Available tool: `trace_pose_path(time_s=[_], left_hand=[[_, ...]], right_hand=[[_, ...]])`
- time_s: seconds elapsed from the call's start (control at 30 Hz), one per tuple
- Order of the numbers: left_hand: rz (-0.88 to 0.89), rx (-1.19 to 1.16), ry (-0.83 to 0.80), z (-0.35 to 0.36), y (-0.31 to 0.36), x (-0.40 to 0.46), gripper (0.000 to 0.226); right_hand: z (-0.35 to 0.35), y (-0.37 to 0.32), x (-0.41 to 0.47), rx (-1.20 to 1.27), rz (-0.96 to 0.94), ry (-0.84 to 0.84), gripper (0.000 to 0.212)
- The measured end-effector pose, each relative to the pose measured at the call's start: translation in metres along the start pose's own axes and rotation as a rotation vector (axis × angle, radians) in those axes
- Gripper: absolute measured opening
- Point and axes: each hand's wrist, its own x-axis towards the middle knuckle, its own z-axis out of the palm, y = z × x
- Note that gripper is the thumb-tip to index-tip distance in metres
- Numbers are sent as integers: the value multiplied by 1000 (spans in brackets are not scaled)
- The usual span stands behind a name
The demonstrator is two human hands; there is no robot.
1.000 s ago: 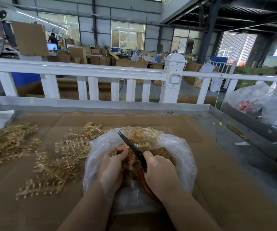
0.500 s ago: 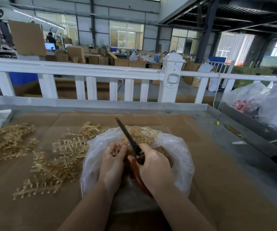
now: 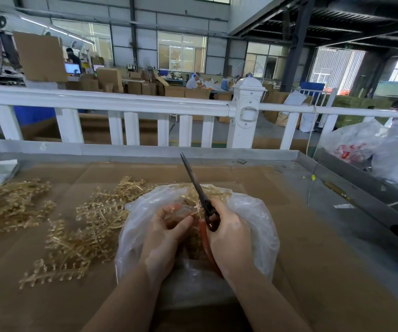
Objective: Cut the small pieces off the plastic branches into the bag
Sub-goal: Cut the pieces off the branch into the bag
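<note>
My right hand (image 3: pixel 229 238): curled round the orange handles of the scissors (image 3: pixel 201 200), thumb side up; the dark blades look closed together and point away from me toward 12 o'clock, rising above the bag.
My left hand (image 3: pixel 163 245): fingers curled in toward the thumb over the bag's mouth, just at 9 o'clock of the scissors; it seems to pinch a thin pale piece of branch, but I cannot tell this for sure through the blur.
Bag (image 3: pixel 253 226): clear plastic, mouth open, lying on the counter under both my hands; golden bits show through its film and along its far rim.
Plastic branches, near pile (image 3: pixel 92 226): translucent golden sprigs with small knobs, spread on the counter at 9 o'clock of the bag, touching its left edge.
Plastic branches, far pile (image 3: pixel 8 207): a second golden heap further toward 9 o'clock, apart from the first.
Counter (image 3: pixel 313 248): covered in brown cardboard, with a grey metal rim round it.
Railing (image 3: pixel 121 101): white fence at 12 o'clock, just behind the counter's rim.
Other bags (image 3: pixel 361 144): clear plastic sacks at 2 o'clock, beyond the counter, one with something red inside.
Background: cardboard boxes (image 3: pixel 108 77) and people at work far off.
</note>
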Motion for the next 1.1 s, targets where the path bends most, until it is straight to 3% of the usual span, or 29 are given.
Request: trace_pose_path(time_s=[0.2, 0.5, 0.73, 0.93, 1.1], left_hand=[[-13, 54, -53, -1, 1, -3, 72], [72, -147, 116, 2, -2, 0, 36], [20, -184, 16, 2, 2, -1, 14], [11, -197, -37, 3, 2, 2, 23], [-1, -210, 41, 2, 1, 4, 28]], right_hand=[[0, -1, 0, 89, 39, 39, 35], [1, 1, -2, 35, 5, 33, 31], [-2, 4, 0, -34, 3, 23, 27], [2, 13, 4, -140, 65, -70, 29], [1, 18, 3, -211, 23, -148, 26]])
